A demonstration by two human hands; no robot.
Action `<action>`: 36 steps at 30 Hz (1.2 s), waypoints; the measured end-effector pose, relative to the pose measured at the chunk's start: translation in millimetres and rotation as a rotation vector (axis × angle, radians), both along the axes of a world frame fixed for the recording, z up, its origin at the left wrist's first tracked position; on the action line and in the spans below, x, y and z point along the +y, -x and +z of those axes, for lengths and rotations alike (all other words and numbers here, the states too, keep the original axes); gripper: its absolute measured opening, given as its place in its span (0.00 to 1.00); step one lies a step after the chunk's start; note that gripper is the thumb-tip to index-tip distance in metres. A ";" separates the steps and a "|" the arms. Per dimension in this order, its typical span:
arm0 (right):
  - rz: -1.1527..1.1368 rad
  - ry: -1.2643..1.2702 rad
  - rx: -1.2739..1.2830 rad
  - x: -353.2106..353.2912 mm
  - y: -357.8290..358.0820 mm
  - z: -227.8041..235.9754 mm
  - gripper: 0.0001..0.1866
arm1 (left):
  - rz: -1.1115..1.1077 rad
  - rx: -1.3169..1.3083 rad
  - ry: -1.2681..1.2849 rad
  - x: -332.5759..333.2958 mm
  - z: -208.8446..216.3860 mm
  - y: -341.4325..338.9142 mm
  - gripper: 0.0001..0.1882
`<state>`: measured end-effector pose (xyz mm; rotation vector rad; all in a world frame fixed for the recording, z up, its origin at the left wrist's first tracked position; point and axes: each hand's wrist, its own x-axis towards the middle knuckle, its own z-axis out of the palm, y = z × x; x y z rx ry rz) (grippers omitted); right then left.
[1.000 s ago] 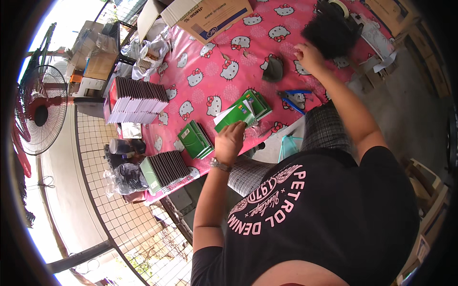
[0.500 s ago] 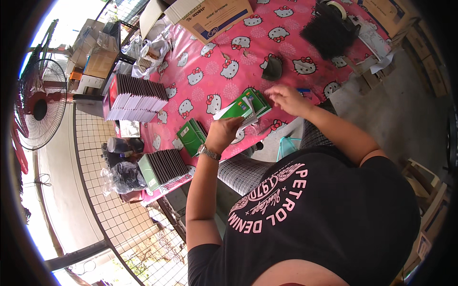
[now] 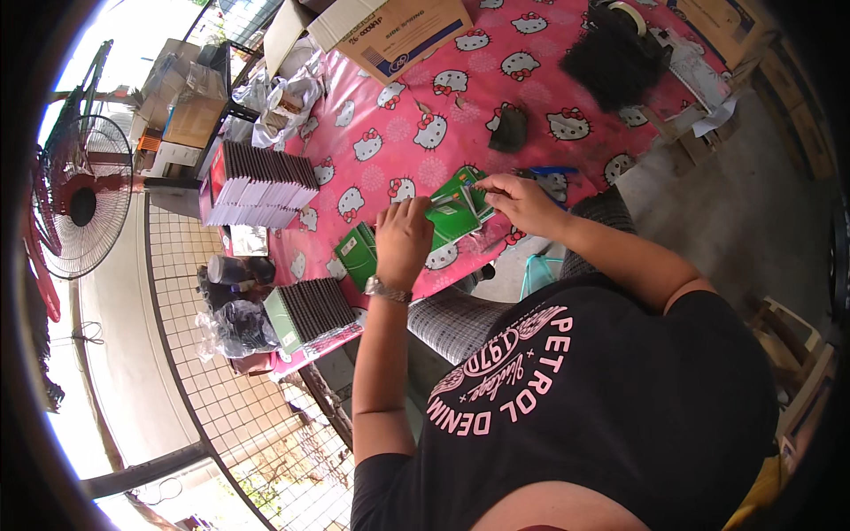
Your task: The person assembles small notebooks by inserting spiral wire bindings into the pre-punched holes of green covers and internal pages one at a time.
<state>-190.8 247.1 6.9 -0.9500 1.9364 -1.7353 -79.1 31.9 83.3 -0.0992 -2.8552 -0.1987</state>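
Right hand (image 3: 522,202) moved onto green packet (image 3: 456,212), pinching its edge, left hand (image 3: 403,241) gripping it

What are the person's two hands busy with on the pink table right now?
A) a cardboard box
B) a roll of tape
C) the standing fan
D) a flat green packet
D: the left hand and the right hand both hold the flat green packet above the pink tablecloth.
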 end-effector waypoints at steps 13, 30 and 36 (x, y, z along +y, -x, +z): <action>-0.028 0.081 0.279 -28.5 4.6 12.5 0.17 | 0.120 0.113 -0.040 14.5 -30.8 3.3 0.11; 0.158 0.072 0.504 -26.3 23.6 32.5 0.16 | 0.146 0.117 -0.027 26.9 -23.2 -2.5 0.11; 0.083 -0.116 0.540 -21.6 11.6 57.3 0.20 | 0.089 0.183 -0.080 41.9 -31.4 5.2 0.16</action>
